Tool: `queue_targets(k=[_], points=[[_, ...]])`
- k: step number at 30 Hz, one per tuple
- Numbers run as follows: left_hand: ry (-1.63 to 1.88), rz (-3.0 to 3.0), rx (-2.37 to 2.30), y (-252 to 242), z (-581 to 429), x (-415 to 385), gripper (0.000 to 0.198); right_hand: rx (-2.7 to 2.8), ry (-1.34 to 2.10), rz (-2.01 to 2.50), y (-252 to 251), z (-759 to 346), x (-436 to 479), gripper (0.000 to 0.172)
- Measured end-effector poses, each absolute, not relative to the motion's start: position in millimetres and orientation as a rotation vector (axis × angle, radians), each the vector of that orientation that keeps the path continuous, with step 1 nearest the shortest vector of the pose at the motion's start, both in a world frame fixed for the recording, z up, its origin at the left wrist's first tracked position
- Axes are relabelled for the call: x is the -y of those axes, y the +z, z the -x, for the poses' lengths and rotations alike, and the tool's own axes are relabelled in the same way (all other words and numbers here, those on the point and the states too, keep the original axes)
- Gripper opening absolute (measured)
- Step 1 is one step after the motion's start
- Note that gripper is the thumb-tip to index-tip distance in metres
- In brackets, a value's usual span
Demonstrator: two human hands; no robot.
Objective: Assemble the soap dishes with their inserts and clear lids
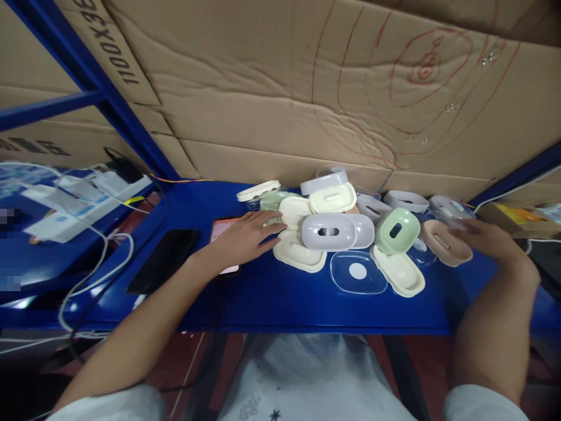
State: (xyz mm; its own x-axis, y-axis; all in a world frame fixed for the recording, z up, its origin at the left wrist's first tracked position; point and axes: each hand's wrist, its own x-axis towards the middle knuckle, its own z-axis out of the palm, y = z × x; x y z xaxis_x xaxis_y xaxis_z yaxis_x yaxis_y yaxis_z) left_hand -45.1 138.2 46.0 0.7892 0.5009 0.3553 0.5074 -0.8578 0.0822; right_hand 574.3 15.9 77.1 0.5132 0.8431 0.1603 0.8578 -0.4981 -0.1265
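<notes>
Palm down, my left hand [249, 235] is open, its spread fingertips at the left side of the pile, by a cream oval tray-like piece [302, 257]. My right hand [493, 240] is slightly blurred. Its fingers reach out at the right end, beside a tan oval box [447, 242]; whether they touch it I cannot tell. Between my hands lie a lilac oval lid with a slot [328, 232], a green slotted box [398, 231], a tilted cream box [401, 275], a clear lid with a white round sticker [350, 279] and a cream lid [333, 197].
A lit phone [230, 269] lies partly under my left hand, with a dark phone-like slab [163, 261] to its left. Power strips [83, 204] and white cables [105, 251] crowd the left side. Cardboard [263, 88] walls the back. An open carton [517, 225] stands at right.
</notes>
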Motion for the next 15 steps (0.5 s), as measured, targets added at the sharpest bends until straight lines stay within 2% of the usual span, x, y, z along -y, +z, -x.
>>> queue_targets(k=[2, 5, 8, 15], points=[[-0.589, 2.96, 0.835, 47.7, 44.8, -137.2, 0.034, 1.396, -0.226, 2.486, 83.8, -566.7, -14.2, 0.044], [-0.596, 2.962, 0.832, 49.6, 44.1, -135.2, 0.033, 1.368, -0.397, 2.301, 86.1, -539.2, -25.5, 0.053], [-0.582, 2.963, 0.834, 50.0, 43.8, -133.2, 0.034, 1.439, -0.465, 2.123, 77.7, -500.6, -48.7, 0.052], [-0.515, 2.937, 0.829, 50.4, 43.7, -131.5, 0.033, 1.754, -0.241, 1.925, 61.2, -449.8, -86.7, 0.045]])
